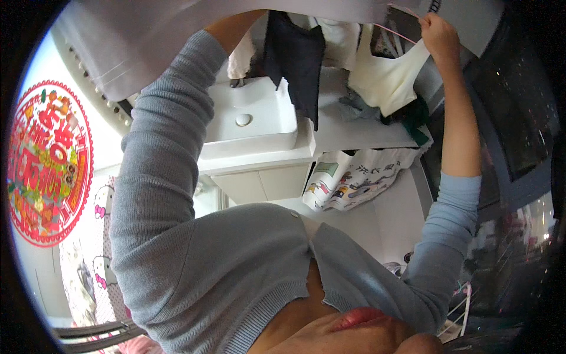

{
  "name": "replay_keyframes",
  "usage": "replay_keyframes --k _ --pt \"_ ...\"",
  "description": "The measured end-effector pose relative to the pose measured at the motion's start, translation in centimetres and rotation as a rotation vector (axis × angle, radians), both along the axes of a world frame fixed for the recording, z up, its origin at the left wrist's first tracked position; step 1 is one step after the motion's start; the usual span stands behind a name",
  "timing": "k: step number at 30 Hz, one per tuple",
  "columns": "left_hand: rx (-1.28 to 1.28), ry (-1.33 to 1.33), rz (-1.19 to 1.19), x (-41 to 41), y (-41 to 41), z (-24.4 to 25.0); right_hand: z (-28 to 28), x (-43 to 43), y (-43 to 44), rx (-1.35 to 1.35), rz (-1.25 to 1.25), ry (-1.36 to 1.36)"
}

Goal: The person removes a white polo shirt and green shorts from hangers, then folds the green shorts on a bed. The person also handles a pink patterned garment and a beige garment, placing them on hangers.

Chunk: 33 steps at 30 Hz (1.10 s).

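Note:
In the upper right, my right hand (437,37) is closed around the end of a thin pink hanger (395,33). A large pale greyish-lilac cloth (132,48) spreads across the top left and over part of the hanger. My left forearm passes behind this cloth, which hides my left hand completely. Just below my right hand hangs a cream sleeveless top (384,79); I cannot tell what holds it up. To its left are a white garment (340,40) and a long black garment (294,57), with a pale pink cloth (241,57) farther left.
Below the clothes, a white washbasin (261,101) stands on a white cabinet (261,181). Beside it, a printed cloth cover (353,177) bearing writing drapes from a white top where dark green cloth (415,121) lies. Dark glass (508,124) lines the right; a round red sticker (51,163) is at left.

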<state>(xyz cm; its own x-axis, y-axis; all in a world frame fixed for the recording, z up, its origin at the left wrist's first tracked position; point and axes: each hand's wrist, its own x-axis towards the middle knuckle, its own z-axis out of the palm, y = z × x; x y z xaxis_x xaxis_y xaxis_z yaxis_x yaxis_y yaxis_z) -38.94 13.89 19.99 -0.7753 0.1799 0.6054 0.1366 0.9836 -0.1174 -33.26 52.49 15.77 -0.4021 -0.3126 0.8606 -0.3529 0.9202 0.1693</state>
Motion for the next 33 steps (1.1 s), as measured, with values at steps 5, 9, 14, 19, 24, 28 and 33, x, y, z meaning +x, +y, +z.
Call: replay_keyframes --k 5,9,14,19,24,28,33 --pt "-0.121 0.042 0.047 1.1 -3.5 1.2 1.9 -1.4 -0.9 -0.089 -0.067 -0.095" --pt "-0.222 0.066 0.085 2.2 -6.2 2.3 2.1 -0.4 0.7 -0.019 -0.095 -0.089" --pt "-0.332 0.079 0.141 3.3 -9.5 3.6 0.2 2.9 4.8 0.034 -0.124 -0.122" --pt "-0.470 0.072 0.217 3.7 -12.7 4.8 -2.0 12.8 5.7 0.027 -0.028 -0.229" --pt "-0.674 0.047 0.298 3.1 -15.4 5.1 -3.1 23.3 3.0 -0.047 0.055 -0.398" --pt "-1.054 0.059 0.352 2.4 -18.2 5.5 -3.8 27.2 0.7 -0.090 0.167 -0.504" --pt "-0.292 0.082 0.018 2.6 -21.6 4.9 -4.7 29.0 -3.7 -0.081 0.256 -0.570"
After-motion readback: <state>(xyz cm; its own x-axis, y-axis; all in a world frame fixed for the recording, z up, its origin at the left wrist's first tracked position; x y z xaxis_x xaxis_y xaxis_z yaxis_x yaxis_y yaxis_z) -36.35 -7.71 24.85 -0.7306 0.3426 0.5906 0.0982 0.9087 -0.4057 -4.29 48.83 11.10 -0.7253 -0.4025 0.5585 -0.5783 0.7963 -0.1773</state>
